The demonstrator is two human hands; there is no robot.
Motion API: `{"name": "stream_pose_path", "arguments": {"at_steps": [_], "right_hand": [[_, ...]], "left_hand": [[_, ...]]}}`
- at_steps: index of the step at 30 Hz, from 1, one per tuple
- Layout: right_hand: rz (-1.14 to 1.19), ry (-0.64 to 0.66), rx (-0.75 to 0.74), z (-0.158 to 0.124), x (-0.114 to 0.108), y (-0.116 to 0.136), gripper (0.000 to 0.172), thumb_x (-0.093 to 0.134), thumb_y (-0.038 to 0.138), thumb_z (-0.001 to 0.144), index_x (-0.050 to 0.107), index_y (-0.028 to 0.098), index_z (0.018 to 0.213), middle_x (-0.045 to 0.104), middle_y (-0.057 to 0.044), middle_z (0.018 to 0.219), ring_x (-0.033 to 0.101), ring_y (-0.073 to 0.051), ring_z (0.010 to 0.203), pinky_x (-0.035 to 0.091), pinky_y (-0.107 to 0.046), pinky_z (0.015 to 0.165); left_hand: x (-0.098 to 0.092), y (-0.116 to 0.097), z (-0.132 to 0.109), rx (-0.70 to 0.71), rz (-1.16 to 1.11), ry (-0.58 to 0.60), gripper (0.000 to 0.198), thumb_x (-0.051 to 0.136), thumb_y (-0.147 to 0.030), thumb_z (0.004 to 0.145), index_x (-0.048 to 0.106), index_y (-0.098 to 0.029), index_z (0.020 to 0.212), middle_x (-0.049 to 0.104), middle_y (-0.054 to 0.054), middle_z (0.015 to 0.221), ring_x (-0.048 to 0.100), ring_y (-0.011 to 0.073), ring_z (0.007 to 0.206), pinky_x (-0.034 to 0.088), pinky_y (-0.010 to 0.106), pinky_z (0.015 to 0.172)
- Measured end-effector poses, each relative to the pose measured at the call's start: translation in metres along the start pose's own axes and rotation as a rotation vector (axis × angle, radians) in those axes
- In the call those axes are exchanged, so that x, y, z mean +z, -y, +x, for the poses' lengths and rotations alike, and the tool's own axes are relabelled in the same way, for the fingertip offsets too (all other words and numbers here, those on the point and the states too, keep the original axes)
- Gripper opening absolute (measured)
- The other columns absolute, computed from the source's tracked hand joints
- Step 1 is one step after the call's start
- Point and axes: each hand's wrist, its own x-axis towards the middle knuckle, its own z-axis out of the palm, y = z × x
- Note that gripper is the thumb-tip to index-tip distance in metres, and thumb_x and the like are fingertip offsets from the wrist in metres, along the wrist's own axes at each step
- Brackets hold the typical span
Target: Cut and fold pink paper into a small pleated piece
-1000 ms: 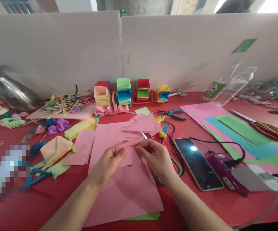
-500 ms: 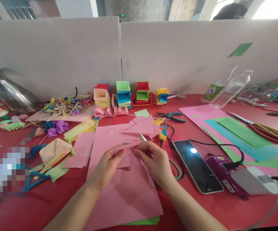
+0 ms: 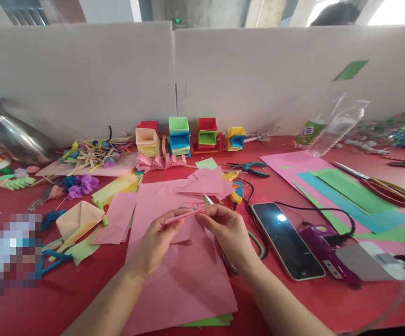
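Observation:
My left hand [image 3: 158, 242] and my right hand [image 3: 228, 232] together pinch a narrow folded pink paper strip [image 3: 185, 215], held just above a large pink sheet [image 3: 184, 275] on the red table [image 3: 83, 289]. The left fingers grip the strip's left end, the right fingers its right end. Both hands are closed on it. Green-handled scissors [image 3: 254, 242] lie under my right hand, their metal tip showing beyond the fingers.
A phone [image 3: 286, 238] and a purple device [image 3: 328, 252] with cables lie to the right. Coloured paper sheets [image 3: 349, 191], scissors [image 3: 380, 184], pliers [image 3: 251, 167] and a bottle [image 3: 335, 128] sit further right. Folded paper boxes [image 3: 179, 135] line the white partition. Paper flowers and sticks [image 3: 86, 161] lie left.
The pink strip has been flattened narrower between my fingers and lifted slightly. The hands stay in nearly the same place.

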Motion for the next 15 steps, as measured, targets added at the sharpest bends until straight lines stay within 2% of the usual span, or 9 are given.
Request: {"name": "stream_pose_path", "arguments": {"at_steps": [15], "right_hand": [[-0.026,-0.041,0.022,-0.0011,0.0031,-0.0041,0.017,0.069,0.031,0.067,0.06,0.016,0.067,0.056,0.003,0.055,0.047,-0.008,0.05,0.037,-0.021,0.049]], "left_hand": [[0.0021,0.0027,0.0015,-0.01,-0.018,0.034,0.035,0.055,-0.034,0.084,0.058,-0.025,0.118,0.058,0.007,0.12,0.053,0.0257,0.108,0.055,0.031,0.069]]}}
